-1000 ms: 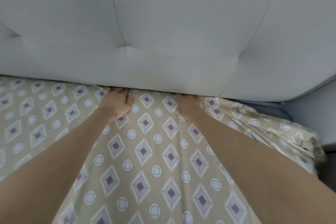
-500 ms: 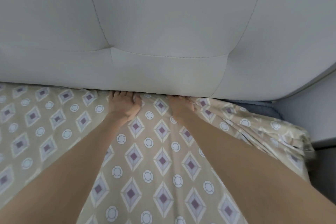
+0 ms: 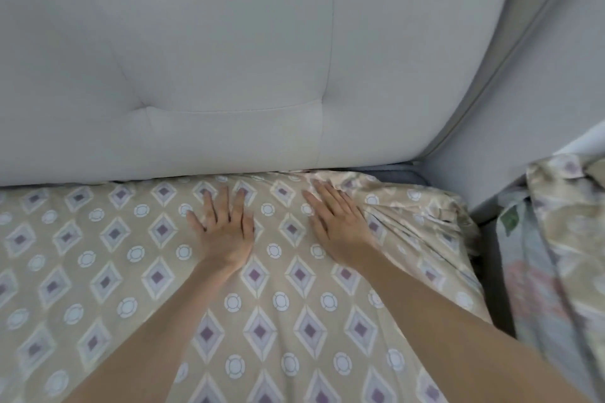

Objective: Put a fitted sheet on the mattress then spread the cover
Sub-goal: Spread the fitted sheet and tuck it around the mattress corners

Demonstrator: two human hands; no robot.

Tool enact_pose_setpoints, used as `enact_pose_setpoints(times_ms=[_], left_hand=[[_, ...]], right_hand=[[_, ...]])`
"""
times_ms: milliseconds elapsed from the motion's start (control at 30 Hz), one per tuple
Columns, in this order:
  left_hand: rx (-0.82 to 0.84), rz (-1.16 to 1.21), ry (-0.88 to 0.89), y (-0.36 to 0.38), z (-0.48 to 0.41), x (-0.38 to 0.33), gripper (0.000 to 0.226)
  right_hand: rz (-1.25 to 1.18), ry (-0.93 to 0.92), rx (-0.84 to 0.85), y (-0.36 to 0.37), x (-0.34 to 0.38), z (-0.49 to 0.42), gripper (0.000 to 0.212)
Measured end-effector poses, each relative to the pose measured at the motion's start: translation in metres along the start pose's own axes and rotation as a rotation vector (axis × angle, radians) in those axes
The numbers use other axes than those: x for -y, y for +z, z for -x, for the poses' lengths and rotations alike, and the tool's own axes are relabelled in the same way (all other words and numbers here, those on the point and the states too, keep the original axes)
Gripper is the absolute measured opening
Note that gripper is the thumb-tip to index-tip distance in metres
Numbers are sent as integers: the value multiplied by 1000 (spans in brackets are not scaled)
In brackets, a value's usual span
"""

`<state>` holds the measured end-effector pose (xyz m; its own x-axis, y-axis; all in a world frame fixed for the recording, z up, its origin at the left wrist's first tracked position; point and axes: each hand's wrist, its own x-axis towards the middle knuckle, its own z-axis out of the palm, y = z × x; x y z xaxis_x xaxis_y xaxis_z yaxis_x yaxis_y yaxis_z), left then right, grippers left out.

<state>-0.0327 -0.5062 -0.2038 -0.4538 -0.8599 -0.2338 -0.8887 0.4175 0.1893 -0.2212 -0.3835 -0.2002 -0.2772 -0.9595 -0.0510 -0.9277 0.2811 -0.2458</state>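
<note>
Below the headboard, both hands lie flat with fingers straight on the sheet, holding nothing: left hand spread, right hand beside bunched folds at the mattress corner; a floral cover hangs right

Bedroom, home: my padded grey headboard fills the upper frame; patterned fitted sheet on the mattress below; floral bedding at right edge.
</note>
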Motion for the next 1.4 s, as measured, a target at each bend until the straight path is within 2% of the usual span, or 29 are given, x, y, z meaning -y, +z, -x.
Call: enact_pose_setpoints(times_ms=[167, 233, 333, 400, 433, 567, 633, 733, 800, 867, 900, 967, 1033, 1167, 1267, 1333, 1400], left_hand=[[26, -25, 136, 16, 22, -53, 56], [40, -32, 146, 17, 21, -66, 56], [62, -31, 151, 18, 19, -83, 56], [69, -19, 178, 20, 19, -96, 56], [68, -23, 199, 21, 19, -104, 55], [56, -33, 219, 27, 17, -123, 53], [55, -35, 218, 29, 15, -122, 52], [61, -34, 224, 29, 15, -120, 51], [59, -44, 218, 28, 15, -121, 52], [31, -66, 262, 28, 15, -122, 50], [3, -88, 334, 27, 14, -121, 50], [-23, -129, 504, 26, 10, -121, 65], [-16, -153, 567, 24, 6, -123, 77], [31, -155, 536, 21, -3, -136, 64], [88, -144, 482, 16, -11, -149, 50], [115, -144, 458, 14, -13, -155, 50], [82, -188, 452, 16, -13, -157, 53]], right_hand=[[47, 180, -11, -18, -40, 40, 66], [-20, 228, -105, -38, -50, 46, 55], [-85, 368, -251, -80, -71, 41, 26], [-74, 417, -293, -102, -87, 36, 21], [-66, 428, -232, -108, -97, 33, 30], [6, 475, 215, -116, -120, 26, 67], [90, 440, 356, -115, -122, 23, 64], [111, 444, 425, -123, -121, 22, 39], [67, 510, 341, -133, -121, 20, 27], [1, 581, 170, -144, -120, 18, 25], [-27, 585, 101, -149, -119, 17, 19], [-81, 580, -11, -158, -113, 17, 13], [-156, 631, -119, -158, -107, 15, 22], [-433, 836, -282, -143, -101, 3, 34], [-674, 904, -343, -132, -104, -4, 40], [-626, 815, -309, -125, -109, 1, 40], [-465, 708, -121, -120, -120, 11, 63]])
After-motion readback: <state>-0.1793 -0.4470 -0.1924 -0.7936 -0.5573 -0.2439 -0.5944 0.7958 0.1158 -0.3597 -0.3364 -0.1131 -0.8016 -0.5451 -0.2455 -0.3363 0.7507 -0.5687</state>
